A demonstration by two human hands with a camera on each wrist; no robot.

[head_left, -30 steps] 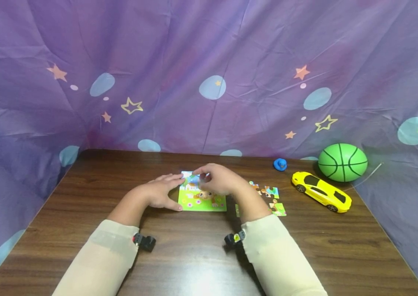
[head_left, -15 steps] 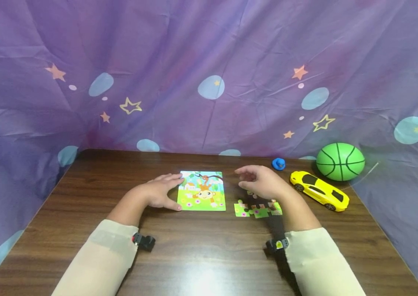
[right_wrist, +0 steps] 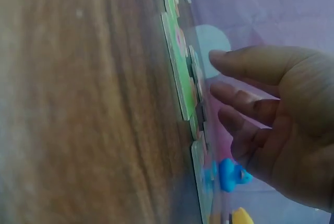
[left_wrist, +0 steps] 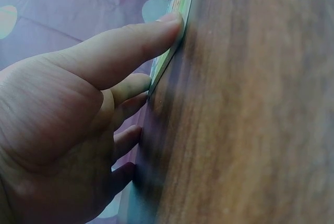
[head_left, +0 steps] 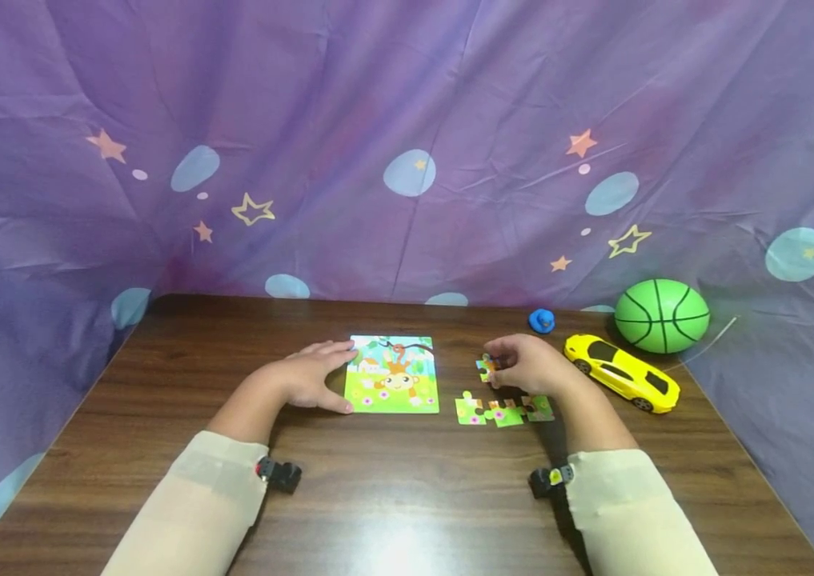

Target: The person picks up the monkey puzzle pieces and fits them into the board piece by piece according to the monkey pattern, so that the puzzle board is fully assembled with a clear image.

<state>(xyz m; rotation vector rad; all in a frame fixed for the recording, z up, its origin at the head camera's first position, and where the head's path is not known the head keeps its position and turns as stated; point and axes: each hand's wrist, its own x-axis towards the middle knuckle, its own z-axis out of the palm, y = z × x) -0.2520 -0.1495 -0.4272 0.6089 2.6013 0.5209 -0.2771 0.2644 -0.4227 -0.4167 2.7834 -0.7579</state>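
Note:
A square picture board (head_left: 407, 392) with a cartoon monkey lies flat mid-table. My left hand (head_left: 302, 376) rests at its left side, thumb on the near corner and forefinger by the far one; the left wrist view shows the thumb (left_wrist: 169, 25) on the board's edge. My right hand (head_left: 532, 364) hovers over jigsaw pieces to the right. Its thumb and forefinger are spread beside one jigsaw piece (head_left: 484, 368), partly hidden behind them. In the right wrist view, nothing shows between the fingers (right_wrist: 235, 59). Several green jigsaw pieces (head_left: 506, 414) lie nearer me.
A yellow toy car (head_left: 623, 373) stands right of the right hand. Behind it are a green ball (head_left: 662, 316) and a small blue rubber duck (head_left: 541, 321). A purple curtain (head_left: 334, 144) hangs behind the brown wooden table (head_left: 183, 360).
My right hand has moved from above the picture board rightward to the loose pieces, then lowered beside one. The board's top is now uncovered. My left hand has stayed at the board's edge.

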